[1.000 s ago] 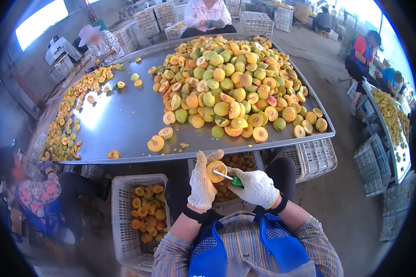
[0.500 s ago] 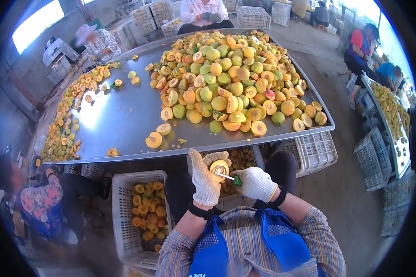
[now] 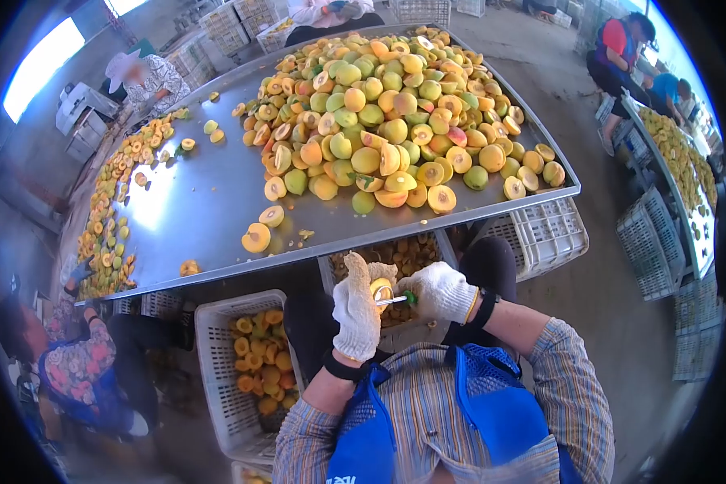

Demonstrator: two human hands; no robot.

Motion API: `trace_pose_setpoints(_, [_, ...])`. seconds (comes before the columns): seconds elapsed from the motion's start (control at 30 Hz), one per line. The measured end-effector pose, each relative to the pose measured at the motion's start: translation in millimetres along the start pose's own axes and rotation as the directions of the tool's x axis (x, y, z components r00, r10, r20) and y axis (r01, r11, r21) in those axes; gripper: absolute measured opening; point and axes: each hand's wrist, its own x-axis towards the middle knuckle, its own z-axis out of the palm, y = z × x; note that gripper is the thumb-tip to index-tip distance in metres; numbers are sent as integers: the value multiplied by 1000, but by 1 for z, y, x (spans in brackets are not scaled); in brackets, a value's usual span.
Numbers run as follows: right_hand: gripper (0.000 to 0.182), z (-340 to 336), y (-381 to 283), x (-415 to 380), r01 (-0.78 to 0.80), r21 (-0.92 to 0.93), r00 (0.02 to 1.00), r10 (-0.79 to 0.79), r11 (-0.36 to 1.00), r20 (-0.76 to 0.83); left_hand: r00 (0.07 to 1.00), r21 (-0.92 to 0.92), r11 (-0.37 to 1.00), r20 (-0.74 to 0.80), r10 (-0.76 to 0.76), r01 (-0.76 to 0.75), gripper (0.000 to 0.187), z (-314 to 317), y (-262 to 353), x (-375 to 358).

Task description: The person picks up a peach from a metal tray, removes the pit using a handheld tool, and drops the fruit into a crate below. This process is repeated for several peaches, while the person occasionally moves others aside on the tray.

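Note:
My left hand, in a white knitted glove, is closed round a yellow peach half with its cut face turned to the right. In my right glove is a pitting tool with a green handle and a bright metal loop. The loop end touches the cut face of the half. Both hands are over a light crate of brownish pieces, just before the table's front edge. On the metal table lies a large heap of peaches, many cut in half.
Left of my legs stands a white crate with hollowed peach halves. Another white crate is under the table's right corner. More halves line the table's left edge. Co-workers sit at the left, the far side and the right.
The view has tilted and shifted slightly. My right hand has turned, its back more upward, and the tool's loop now lies around the middle of the peach half. The left hand keeps its hold.

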Motion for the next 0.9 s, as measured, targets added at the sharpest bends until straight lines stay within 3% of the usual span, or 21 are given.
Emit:
trace_pose_setpoints(0.07, [23,8,-2,-3,49,86,997,-44,995,-56,997,-13,997,-14,78,-78,77,4,3,3])
trace_pose_setpoints(0.1, [19,10,-12,-7,2,225,1000,5,974,-30,999,-161,986,-16,46,-48,74,4,0,7])
trace_pose_setpoints(0.13, [17,12,-22,-11,-46,359,999,48,932,6,999,-164,985,-17,49,-51,74,3,-2,7])
trace_pose_setpoints(0.2, [17,14,-22,-8,6,354,999,7,935,-34,998,-511,858,9,-60,56,71,2,-2,8])
trace_pose_setpoints(0.23, [19,12,-22,-7,-27,258,993,56,966,-104,1000,-533,846,18,-23,29,70,2,-2,9])
trace_pose_setpoints(0.27, [21,8,-22,-6,-69,161,980,98,984,-176,1000,-530,848,15,-22,27,70,-1,-2,12])
trace_pose_setpoints(0.33, [21,6,-10,-4,-66,80,982,79,995,-171,996,-283,959,88,3,22,77,-3,-1,22])
trace_pose_setpoints(0.37, [20,4,-4,-2,6,13,979,-3,1000,-203,994,-64,998,106,-13,19,79,-9,3,22])
trace_pose_setpoints(0.4, [20,4,0,-1,76,-54,970,-86,996,-227,994,-68,998,106,-7,14,79,-15,7,23])
trace_pose_setpoints(0.47, [20,5,1,-2,26,-64,989,-35,998,-143,951,118,976,229,-207,184,81,-25,12,26])
trace_pose_setpoints(0.5, [19,8,1,-3,56,-36,983,-62,998,-172,945,7,972,232,-230,235,82,-22,13,26])
trace_pose_setpoints(0.57, [18,8,-2,-3,91,-7,977,-90,996,-195,919,-1,957,281,-278,290,82,-29,18,28])
trace_pose_setpoints(0.63, [19,-1,-8,-3,85,-95,995,-90,992,-49,883,-64,923,323,-342,381,80,-27,23,28])
trace_pose_setpoints(0.67, [19,1,-8,-3,85,-94,995,-90,992,-50,882,-63,922,323,-342,381,80,-27,22,29])
trace_pose_setpoints(0.77, [17,12,-5,2,123,-88,982,-134,988,-136,893,-26,931,296,-340,363,75,-24,15,35])
trace_pose_setpoints(0.83, [19,27,-12,2,103,145,977,-73,984,-200,981,-399,896,71,-183,196,70,-10,3,34])
trace_pose_setpoints(0.87, [25,31,-17,3,63,112,994,-51,992,-101,980,-398,896,72,-183,197,70,-7,2,32])
trace_pose_setpoints(0.9, [26,46,-10,8,212,38,969,-205,976,-141,993,-475,872,67,-96,116,66,-5,0,29])
